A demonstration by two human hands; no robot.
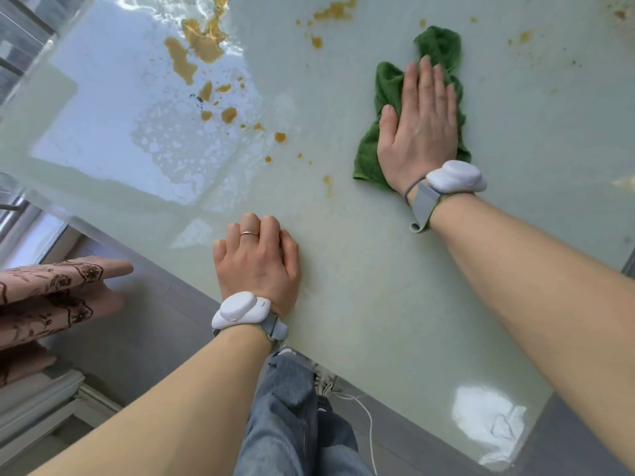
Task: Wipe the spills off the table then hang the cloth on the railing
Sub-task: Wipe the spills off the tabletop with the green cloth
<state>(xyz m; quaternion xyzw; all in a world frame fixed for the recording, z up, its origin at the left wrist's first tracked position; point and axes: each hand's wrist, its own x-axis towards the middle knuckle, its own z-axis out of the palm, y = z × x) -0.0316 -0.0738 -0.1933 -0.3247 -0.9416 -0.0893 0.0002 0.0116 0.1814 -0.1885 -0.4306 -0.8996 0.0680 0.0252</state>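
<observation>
A green cloth [385, 84] lies crumpled on the pale glass table [378, 304]. My right hand [419, 121] presses flat on the cloth with straight fingers. Brown spills [202, 46] spread over the far left of the table, and more brown spots [335, 12] sit at the far edge, left of the cloth. Small drops [280, 137] trail toward the near middle. My left hand [257, 259] rests on the table near its front edge with the fingers curled under, holding nothing.
A wet foamy patch [171, 146] shines on the table's left part. Patterned fabric [51, 297] lies at the lower left beside the table. My jeans-clad leg [295, 424] and a white cord [369, 427] show below the table edge.
</observation>
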